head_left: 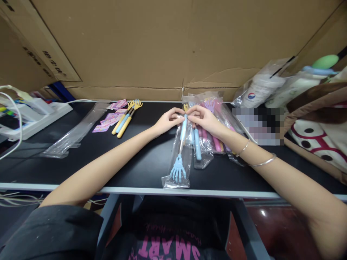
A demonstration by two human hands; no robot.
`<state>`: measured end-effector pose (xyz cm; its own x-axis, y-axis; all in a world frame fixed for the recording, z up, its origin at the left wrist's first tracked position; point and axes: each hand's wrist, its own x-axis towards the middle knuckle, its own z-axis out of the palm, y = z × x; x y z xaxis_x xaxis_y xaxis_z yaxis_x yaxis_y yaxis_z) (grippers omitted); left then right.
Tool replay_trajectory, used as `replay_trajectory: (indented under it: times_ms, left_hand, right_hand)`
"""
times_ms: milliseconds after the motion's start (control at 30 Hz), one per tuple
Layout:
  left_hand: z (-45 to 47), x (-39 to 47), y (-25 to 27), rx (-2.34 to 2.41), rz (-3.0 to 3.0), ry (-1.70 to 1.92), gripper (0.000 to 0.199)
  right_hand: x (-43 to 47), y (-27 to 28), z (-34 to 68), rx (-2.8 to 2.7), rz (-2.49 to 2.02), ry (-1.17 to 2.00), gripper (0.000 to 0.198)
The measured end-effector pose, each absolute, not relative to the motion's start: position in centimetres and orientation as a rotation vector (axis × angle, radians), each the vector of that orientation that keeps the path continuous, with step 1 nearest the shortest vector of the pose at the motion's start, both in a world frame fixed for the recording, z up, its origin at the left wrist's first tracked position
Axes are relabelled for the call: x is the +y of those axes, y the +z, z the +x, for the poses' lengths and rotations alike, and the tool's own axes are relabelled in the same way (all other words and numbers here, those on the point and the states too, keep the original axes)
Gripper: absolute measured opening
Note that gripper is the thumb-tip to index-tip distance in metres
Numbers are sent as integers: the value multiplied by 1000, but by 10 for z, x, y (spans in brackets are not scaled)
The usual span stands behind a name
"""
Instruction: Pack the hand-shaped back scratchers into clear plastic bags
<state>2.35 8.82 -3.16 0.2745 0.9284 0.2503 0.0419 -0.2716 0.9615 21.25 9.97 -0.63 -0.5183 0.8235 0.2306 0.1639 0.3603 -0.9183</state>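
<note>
A blue back scratcher (178, 169) lies in a clear plastic sleeve (175, 182), its claw toward the desk's front edge. Both hands meet at the far end of that sleeve, by the handle. My left hand (169, 121) pinches there from the left, thumb and forefinger together. From the right, my right hand (203, 119) pinches the same end, its fingertips close to the left ones. Under and beside my right hand lies a pile of bagged back scratchers (217, 142) in pink, purple and blue.
Unbagged back scratchers (124, 124) lie at left beside pink cards (105, 122). Further left are empty plastic sleeves (78, 130) and a white power strip (40, 119). A bagged cup (261, 88), a blurred-out flat object (260, 126) and a cloth bag (320, 133) stand right. Cardboard (151, 47) walls the back.
</note>
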Motion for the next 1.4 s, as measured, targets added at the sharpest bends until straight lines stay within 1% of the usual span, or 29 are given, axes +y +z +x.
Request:
replay_trajectory:
  times_ms: [167,233,367,433,667,867,1000,1133,1267,1400]
  left_hand:
    - [25,85,-31,888,1580,1062,36]
    - [26,84,-30,907,1558,1077,32]
    - [32,78,-27,976,1497,1136,16]
    - [35,75,-27,1016,1466,1149,14]
    - [33,77,-28,1107,1346,1143,38]
    - [26,82,-25,1074,1373,1088,36]
    - [25,82,-24,1084,1337,1097,39]
    - [22,80,-20,1104,1360,1042,30]
    - [20,74,-8,1184,1310,995,27]
    - [21,67,10,1227,1278,1047,21]
  right_hand:
    - [101,-7,215,-1908,-874,1173,13]
    - [101,-7,215,-1909,-874,1170,13]
    - [99,-6,215,-1931,-877,1176,16]
    - [99,-7,214,-1960,-850,1169,18]
    - [99,-9,213,-1957,-809,1075,26]
    - [97,-7,212,-1939,-810,1090,21]
    - [91,-2,212,-1916,-871,1038,20]
    - [84,3,211,-1870,-927,1052,26]
    - [82,4,210,-1807,-956,1171,37]
    - [82,10,209,-1719,-907,1296,45]
